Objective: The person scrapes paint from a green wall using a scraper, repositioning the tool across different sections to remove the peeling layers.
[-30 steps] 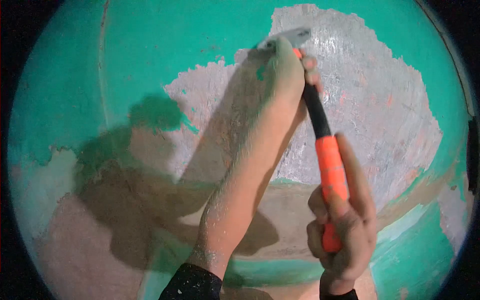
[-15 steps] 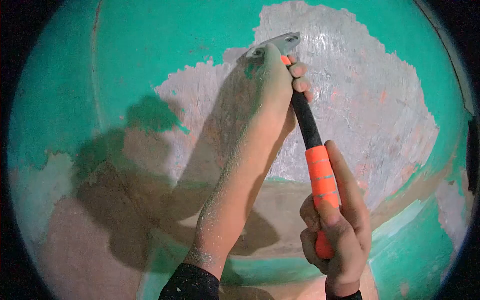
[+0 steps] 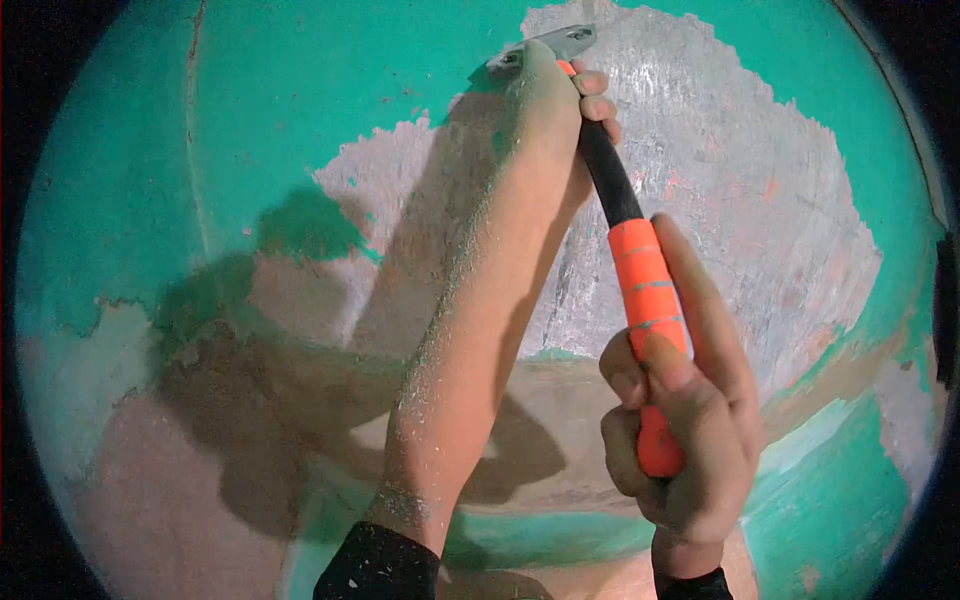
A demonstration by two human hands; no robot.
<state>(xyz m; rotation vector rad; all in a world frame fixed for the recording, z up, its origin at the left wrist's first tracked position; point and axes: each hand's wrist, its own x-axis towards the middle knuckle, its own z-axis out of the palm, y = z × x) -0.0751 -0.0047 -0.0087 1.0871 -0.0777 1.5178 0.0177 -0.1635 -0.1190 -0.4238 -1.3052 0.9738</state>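
A long scraper (image 3: 610, 175) has a grey metal head, a black shaft and an orange grip. Its head lies against the wall near the upper edge of a bare grey patch (image 3: 720, 170). My left hand (image 3: 555, 100) is closed round the top of the shaft, just under the head, thumb on the metal. Lower down, my right hand (image 3: 690, 400) wraps the orange grip, its index finger stretched along the side. Pale flakes cover my left forearm.
Green paint (image 3: 310, 70) surrounds the bare patch. A brownish curved band (image 3: 560, 400) crosses the wall below it, with green paint under that. Dark shadows of the arms and head fall on the left. A dark object (image 3: 945, 310) stands at the right edge.
Both hands and the scraper have moved up along the wall, so the head now sits higher, near the patch's top edge. The grip of both hands is unchanged.
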